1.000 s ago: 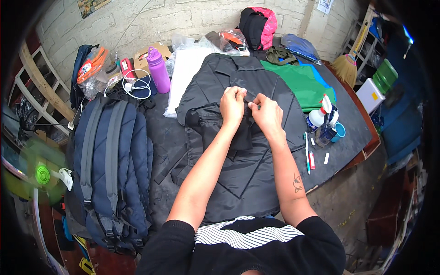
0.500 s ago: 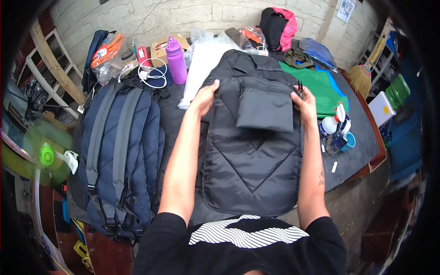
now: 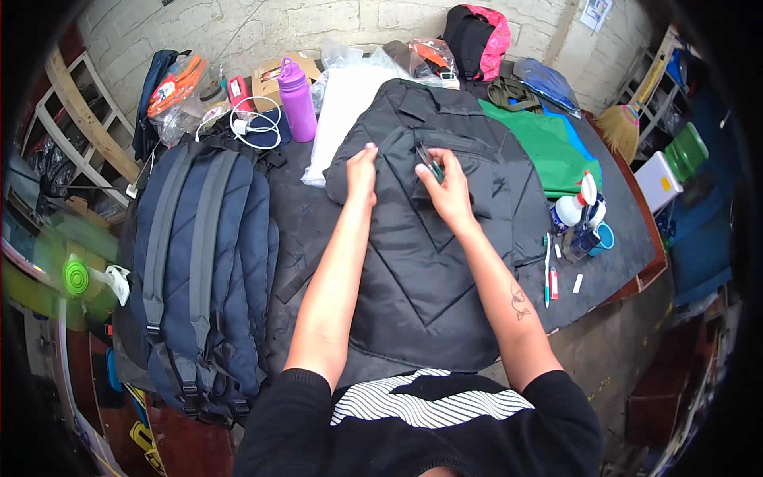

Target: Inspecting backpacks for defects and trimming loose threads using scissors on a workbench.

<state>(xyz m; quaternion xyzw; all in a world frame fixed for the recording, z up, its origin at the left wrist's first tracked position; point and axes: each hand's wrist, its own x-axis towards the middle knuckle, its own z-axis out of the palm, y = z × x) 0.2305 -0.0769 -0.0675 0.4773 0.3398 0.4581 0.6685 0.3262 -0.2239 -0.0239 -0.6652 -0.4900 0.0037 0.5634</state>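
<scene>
A black quilted fabric panel, with V-shaped stitching and a zipped pocket near its upper part, lies spread in front of me. My left hand is closed on the panel's left side, thumb up. In my right hand is a small pair of thread snips, partly covered by my fingers. That hand is over the panel's middle, at the pocket pouch below the zip, which it partly hides.
A navy backpack with grey straps lies at left. Behind stand a purple bottle and white sheet material. Green fabric, a spray bottle, a blue cup and a toothbrush lie right. A green fan spins far left.
My right hand has moved left with the snips from the panel's right edge to its middle. The panel now lies wider, the pouch is bunched, and the toothbrush has come into sight.
</scene>
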